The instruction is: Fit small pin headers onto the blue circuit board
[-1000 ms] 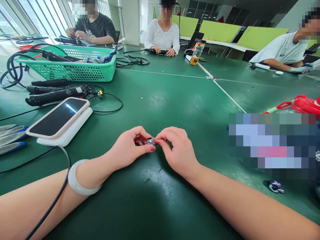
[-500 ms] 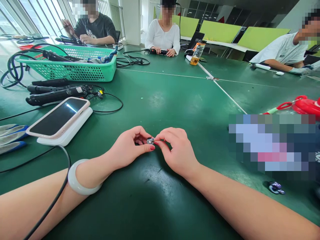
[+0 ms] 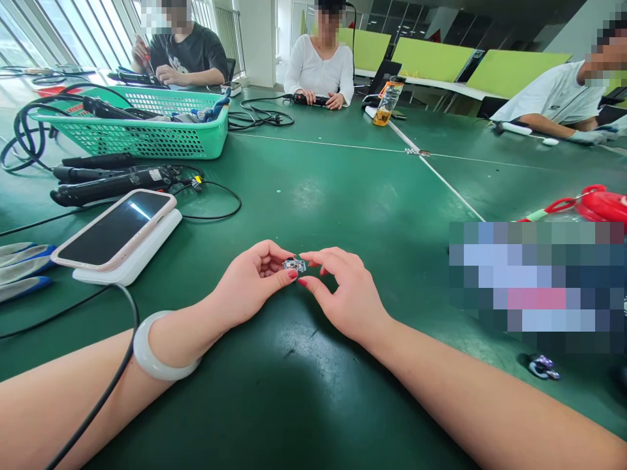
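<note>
A small circuit board, silvery and dark, is pinched between the thumb and fingers of my left hand above the green table. My right hand is close by on the right, its thumb and index finger parted around the board's right end. I see no clear grip by that hand, though whether a fingertip still brushes the board is hard to tell. A pale bangle circles my left wrist, and a black cable passes over that forearm.
To the left are a phone on a white box, gloves, black handheld tools and a green basket. At right lie red-handled scissors and a small shiny purple item. A bottle stands farther back; three people sit around.
My right thumb and index finger have come apart from the board, which they were pinching. The board has turned and shows more of its face, slightly higher up in my left hand.
</note>
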A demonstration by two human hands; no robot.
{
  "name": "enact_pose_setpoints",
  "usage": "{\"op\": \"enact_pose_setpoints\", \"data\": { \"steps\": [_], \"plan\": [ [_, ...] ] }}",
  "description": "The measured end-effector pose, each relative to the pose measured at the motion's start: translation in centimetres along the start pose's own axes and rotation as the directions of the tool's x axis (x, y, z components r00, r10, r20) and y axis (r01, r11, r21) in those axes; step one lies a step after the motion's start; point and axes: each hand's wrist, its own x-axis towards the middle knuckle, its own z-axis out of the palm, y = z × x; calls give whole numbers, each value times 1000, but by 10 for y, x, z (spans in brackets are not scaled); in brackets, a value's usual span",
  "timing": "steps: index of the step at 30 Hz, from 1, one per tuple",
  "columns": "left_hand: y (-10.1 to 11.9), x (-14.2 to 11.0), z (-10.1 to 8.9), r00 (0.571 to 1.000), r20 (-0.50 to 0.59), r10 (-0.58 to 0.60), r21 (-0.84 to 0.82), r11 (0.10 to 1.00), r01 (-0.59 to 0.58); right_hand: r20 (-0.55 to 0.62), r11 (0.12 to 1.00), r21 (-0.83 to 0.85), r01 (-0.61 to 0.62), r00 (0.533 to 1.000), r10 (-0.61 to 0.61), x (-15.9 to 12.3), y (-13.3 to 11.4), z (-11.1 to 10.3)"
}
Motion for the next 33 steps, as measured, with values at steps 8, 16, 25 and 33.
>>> {"op": "enact_pose_setpoints", "data": {
  "steps": [8, 16, 25, 33],
  "plan": [
    [1, 0, 0, 1000, 9, 4, 31, 1000, -4, 3, 1000, 11, -24, 1000, 24, 1, 1, 1],
    [-3, 1, 0, 998, -69, -7, -3, 1000, 7, 210, 977, -200, 74, 977, -31, 0, 9, 8],
    [-1, 2, 0, 996, -87, -13, 12, 1000, 14, 195, 989, -134, 57, 980, -30, 4, 8, 7],
    [0, 1, 1, 996, -86, -19, -13, 1000, 18, -117, 998, 56, 17, 993, -10, 1, 3, 3]
  ]
}}
